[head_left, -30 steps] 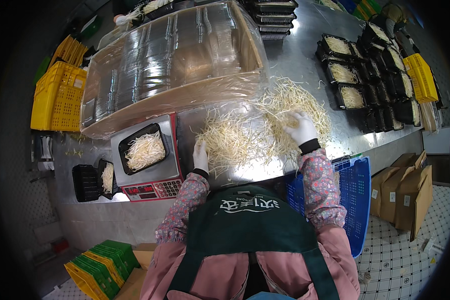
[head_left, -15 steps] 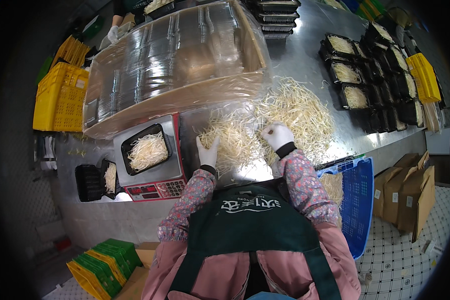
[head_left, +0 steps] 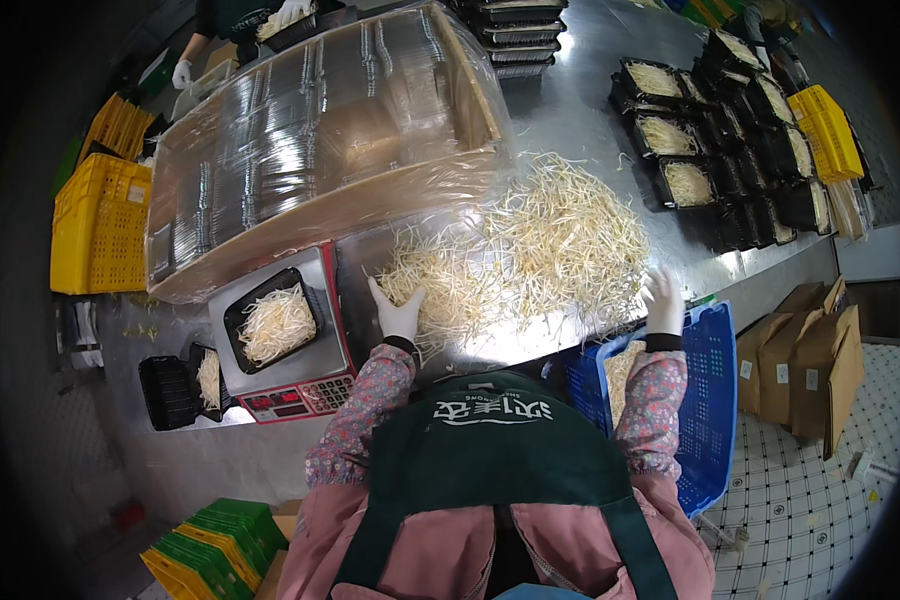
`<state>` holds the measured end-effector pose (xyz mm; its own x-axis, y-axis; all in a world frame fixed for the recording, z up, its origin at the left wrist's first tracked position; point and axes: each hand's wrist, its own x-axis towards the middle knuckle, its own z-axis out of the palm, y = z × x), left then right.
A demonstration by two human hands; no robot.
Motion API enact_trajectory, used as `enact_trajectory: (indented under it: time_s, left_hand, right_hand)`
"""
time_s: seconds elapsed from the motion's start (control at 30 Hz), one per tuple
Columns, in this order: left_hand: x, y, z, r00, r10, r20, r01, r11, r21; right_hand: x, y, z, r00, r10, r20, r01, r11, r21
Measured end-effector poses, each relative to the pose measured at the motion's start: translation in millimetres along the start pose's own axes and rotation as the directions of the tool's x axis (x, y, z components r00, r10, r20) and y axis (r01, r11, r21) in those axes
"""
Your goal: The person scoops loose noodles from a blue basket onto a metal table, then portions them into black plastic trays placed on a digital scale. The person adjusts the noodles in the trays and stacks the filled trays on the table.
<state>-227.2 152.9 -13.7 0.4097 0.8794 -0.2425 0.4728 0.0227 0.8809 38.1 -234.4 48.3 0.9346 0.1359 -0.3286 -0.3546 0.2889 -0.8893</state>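
A loose heap of bean sprouts (head_left: 570,235) lies spread on the steel table in front of me. My left hand (head_left: 398,312), in a white glove, rests at the heap's left edge with thumb and fingers apart. Past the heap's right edge, my gloved right hand (head_left: 662,302) is raised near the table's front, its fingers spread and slightly blurred. Neither hand holds anything that I can see. Left of my left hand, a black tray (head_left: 232,322) filled with sprouts (head_left: 280,325) sits on a red and silver digital scale (head_left: 332,300).
Behind the scale stands a big carton (head_left: 390,185) of clear lids. Filled black trays (head_left: 688,185) are stacked at the right. A blue basket (head_left: 710,400) stands by the front edge, and black trays (head_left: 162,392) lie left of the scale. Another person's gloved hand (head_left: 182,73) shows far left.
My right hand has moved right, from the middle of the sprouts to beyond their right edge, and its fingers have spread. My left hand stays by the heap's left edge. The view has shifted slightly.
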Motion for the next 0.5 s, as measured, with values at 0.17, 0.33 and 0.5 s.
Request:
enact_trajectory:
  time_s: [0.17, 0.33, 0.5]
  left_hand:
    - [1.9, -2.7, -1.3, 0.999, 0.053, -0.008, -0.053, 0.995, -0.089]
    - [5.2, -14.5, -2.0, 0.999, 0.044, 0.026, -0.04, 0.989, -0.144]
    - [13.0, -32.5, -0.5, 0.999, 0.043, 0.023, -0.039, 0.989, -0.143]
  right_hand:
    - [-8.8, 65.0, 141.5, 0.911, -0.268, 0.312, 0.342, 0.071, -0.937]
    - [-17.8, 116.5, 201.2, 0.774, -0.266, 0.574, 0.614, 0.095, -0.784]
    - [-111.1, 119.8, 254.5, 0.53, 0.038, 0.847, 0.806, 0.289, -0.517]
